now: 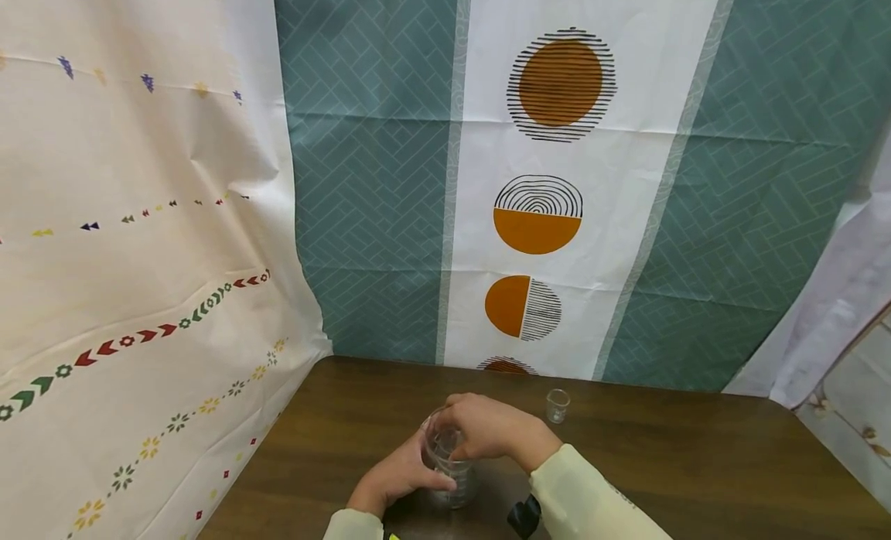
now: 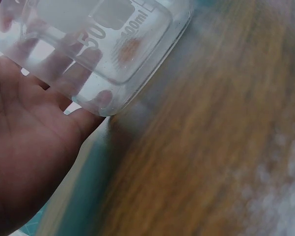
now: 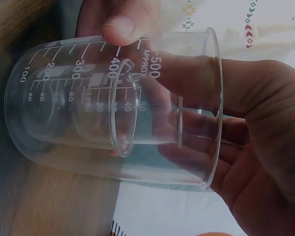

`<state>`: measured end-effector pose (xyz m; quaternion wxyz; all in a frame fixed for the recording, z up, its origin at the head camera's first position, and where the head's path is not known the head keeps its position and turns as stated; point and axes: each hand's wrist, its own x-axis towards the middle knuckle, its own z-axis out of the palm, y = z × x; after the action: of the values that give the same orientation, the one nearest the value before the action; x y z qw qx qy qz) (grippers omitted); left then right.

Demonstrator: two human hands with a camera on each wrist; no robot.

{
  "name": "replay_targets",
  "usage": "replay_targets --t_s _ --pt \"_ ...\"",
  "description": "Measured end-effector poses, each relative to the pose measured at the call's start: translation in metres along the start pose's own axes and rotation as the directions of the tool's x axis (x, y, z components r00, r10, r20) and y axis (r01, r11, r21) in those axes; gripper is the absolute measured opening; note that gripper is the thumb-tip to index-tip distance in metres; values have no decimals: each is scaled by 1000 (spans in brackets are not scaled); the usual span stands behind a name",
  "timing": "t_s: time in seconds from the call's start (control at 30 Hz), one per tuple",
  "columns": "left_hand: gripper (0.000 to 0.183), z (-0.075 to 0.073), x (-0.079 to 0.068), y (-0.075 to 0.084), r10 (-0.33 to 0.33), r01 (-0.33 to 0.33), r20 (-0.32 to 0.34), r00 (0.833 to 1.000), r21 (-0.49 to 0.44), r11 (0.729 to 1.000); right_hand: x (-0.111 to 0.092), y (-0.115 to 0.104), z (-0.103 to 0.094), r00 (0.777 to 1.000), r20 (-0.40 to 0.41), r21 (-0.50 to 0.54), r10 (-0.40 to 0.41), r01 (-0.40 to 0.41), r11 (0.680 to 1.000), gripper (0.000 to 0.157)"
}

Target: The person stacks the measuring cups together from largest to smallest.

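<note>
A large clear glass beaker [image 3: 78, 169], marked up to 500, stands upright on the brown table. My left hand [image 1: 411, 469] holds it round the side, thumb in front; in the left wrist view, left fingers [image 2: 83, 73] show through the glass near its base. Inside sits a smaller glass beaker [image 3: 120, 147] with its own white scale. My right hand [image 1: 487, 428] reaches down through the large beaker's mouth, thumb and fingers bent about another small glass rim [image 3: 180, 132]. Overlapping clear glass partly hides what the right fingertips pinch.
A tiny glass beaker [image 1: 557, 406] stands towards the back of the wooden table [image 1: 661, 463], right of the hands. Patterned cloth [image 1: 376, 215] hangs behind the table, and a cream cloth [image 1: 139, 292] along the left side. A black wrist device [image 1: 524, 517] shows below the right sleeve.
</note>
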<state>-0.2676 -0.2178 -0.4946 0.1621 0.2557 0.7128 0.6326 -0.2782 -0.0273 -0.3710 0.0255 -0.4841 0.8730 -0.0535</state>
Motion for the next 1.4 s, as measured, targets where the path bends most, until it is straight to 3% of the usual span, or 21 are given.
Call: replay_targets --t_s 0.3,0.6,1.4 --pt "99 0 1 0 -15 15 -3 1000 -12 1000 2 0 2 1000 26 25 10 -10 1000 41" --pt "103 0 0 1 -49 50 -23 999 20 999 5 -2 4 999 47 -16 27 -26 1000 41" --pt "98 3 -2 4 -58 58 -19 998 -10 998 9 -6 6 997 78 -41 24 -21 999 35"
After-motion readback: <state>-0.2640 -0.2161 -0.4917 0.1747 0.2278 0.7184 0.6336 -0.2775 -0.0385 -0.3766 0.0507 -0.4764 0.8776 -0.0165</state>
